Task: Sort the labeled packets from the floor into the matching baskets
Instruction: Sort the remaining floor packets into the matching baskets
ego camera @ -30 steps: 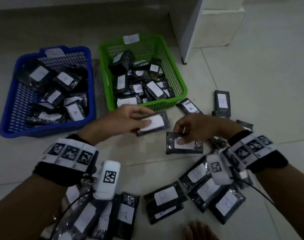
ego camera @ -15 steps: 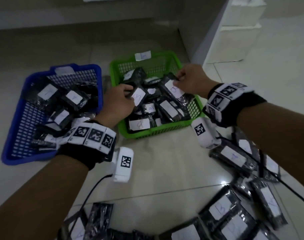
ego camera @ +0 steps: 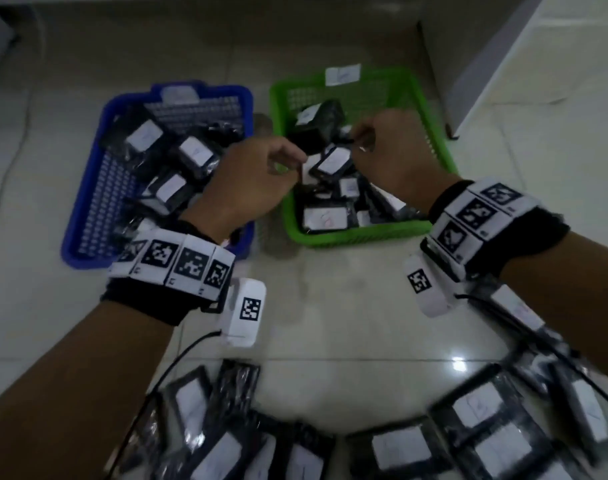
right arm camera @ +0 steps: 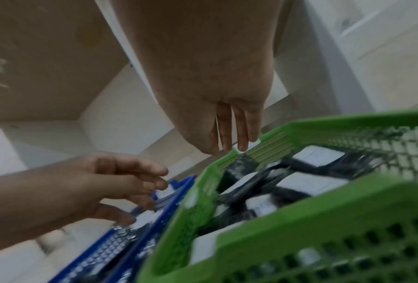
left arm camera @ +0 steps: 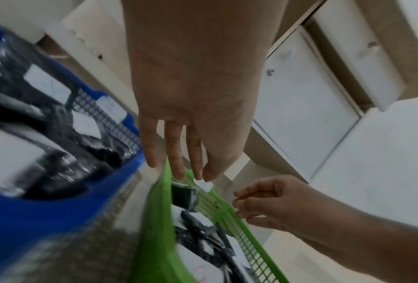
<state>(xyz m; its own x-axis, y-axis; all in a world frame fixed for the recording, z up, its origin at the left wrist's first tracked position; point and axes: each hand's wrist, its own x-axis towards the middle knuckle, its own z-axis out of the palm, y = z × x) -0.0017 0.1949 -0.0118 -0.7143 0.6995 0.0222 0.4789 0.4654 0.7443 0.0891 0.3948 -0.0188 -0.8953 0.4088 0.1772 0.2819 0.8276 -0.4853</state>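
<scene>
In the head view, the left hand [ego camera: 247, 181] and the right hand [ego camera: 392, 150] hover over the green basket [ego camera: 347, 237], which stands on the tiled floor [ego camera: 330, 306] just right of the blue basket [ego camera: 88, 209]. Both baskets hold black packets with white labels, and one labelled packet [ego camera: 332, 162] lies on top of the green basket's pile between the two hands. More loose packets [ego camera: 399, 448] lie scattered on the near floor. Both hands' fingers are loosely curled with nothing held. From the left wrist, the left hand [left arm camera: 179, 149] hangs with fingers straight and empty above the green basket's rim [left arm camera: 154, 220]. From the right wrist, the right hand [right arm camera: 227, 130] likewise shows straight, empty fingers over the green rim [right arm camera: 300, 210].
</scene>
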